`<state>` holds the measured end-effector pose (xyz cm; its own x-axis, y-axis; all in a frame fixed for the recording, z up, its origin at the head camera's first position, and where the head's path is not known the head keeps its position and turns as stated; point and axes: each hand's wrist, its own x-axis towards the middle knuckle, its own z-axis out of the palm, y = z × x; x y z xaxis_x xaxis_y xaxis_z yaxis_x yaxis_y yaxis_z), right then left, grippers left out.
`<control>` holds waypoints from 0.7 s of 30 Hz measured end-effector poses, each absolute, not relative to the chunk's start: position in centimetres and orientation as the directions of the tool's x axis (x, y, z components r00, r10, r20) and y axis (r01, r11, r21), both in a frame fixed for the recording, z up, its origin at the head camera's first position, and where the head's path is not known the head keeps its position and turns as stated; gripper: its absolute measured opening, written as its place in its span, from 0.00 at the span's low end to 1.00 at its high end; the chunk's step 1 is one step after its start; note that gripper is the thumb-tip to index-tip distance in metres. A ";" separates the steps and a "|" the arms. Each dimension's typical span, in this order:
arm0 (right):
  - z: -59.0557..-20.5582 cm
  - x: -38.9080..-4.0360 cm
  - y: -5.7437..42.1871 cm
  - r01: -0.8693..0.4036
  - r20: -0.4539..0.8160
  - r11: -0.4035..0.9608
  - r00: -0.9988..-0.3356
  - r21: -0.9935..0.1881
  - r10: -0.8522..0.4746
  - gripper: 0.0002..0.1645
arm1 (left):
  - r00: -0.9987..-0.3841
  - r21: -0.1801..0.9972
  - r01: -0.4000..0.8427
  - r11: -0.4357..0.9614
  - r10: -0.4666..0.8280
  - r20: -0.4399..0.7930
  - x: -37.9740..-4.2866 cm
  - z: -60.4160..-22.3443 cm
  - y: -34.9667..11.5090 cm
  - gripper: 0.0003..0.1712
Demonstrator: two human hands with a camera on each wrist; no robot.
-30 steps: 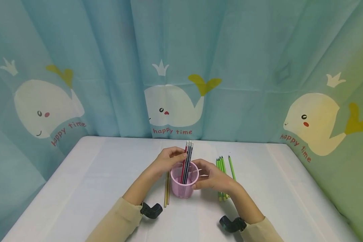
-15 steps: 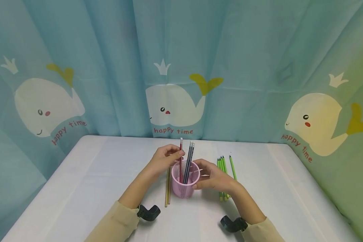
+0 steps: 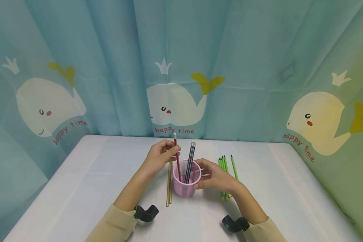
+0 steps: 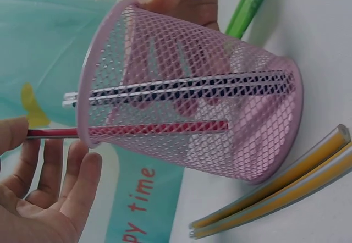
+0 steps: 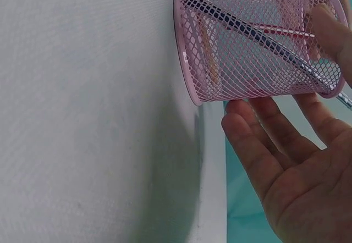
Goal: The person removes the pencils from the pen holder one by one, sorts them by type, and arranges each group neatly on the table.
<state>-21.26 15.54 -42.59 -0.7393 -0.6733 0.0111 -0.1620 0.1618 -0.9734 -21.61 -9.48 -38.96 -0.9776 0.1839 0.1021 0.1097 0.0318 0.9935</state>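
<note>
Between thumb and fingers, my left hand (image 3: 159, 156) pinches a red pencil (image 3: 176, 155) near its white-eraser top. In the left wrist view the lower end of that red pencil (image 4: 55, 133) is inside the pink mesh pen holder, raised off its bottom. My right hand (image 3: 216, 177) grips the pen holder (image 3: 184, 192) from the right, thumb at the near side of the rim and fingers round the far side. A few dark blue-and-silver pencils (image 3: 191, 156) lean together in the holder, touching its right rim.
Gold-yellow pencils (image 3: 168, 191) lie on the white table (image 3: 87, 188) just left of the holder. Several green pencils (image 3: 225, 164) lie to the right, partly behind my right forearm, with one green pencil (image 3: 234, 168) apart. A whale-print curtain (image 3: 245, 111) hangs behind the table.
My left hand has moved left and slightly up, drawing the red pencil away from the dark pencils to the holder's left side and raising it. The right hand keeps its hold.
</note>
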 end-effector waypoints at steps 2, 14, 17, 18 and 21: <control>-42.6 -21.3 15.6 -0.164 0.011 0.165 -0.740 -0.973 -0.673 0.41 | -0.978 0.993 0.110 0.034 0.183 0.102 -21.5 -38.7 -9.6 0.16; -42.7 -21.3 15.6 -0.155 0.009 0.155 -0.735 -0.976 -0.678 0.41 | -0.966 0.988 0.154 -0.029 0.208 0.157 -20.8 -37.4 -10.8 0.17; -42.8 -21.3 15.6 -0.162 0.015 0.155 -0.738 -0.975 -0.675 0.41 | -0.963 0.985 0.165 -0.049 0.207 0.171 -20.7 -36.9 -11.1 0.17; -42.8 -21.3 15.6 -0.165 0.019 0.152 -0.736 -0.975 -0.677 0.41 | -0.963 0.985 0.166 -0.057 0.206 0.174 -20.7 -36.8 -11.2 0.17; -42.8 -21.3 15.6 -0.175 0.030 0.146 -0.731 -0.974 -0.681 0.41 | -0.964 0.983 0.167 -0.074 0.199 0.179 -20.5 -36.4 -11.5 0.17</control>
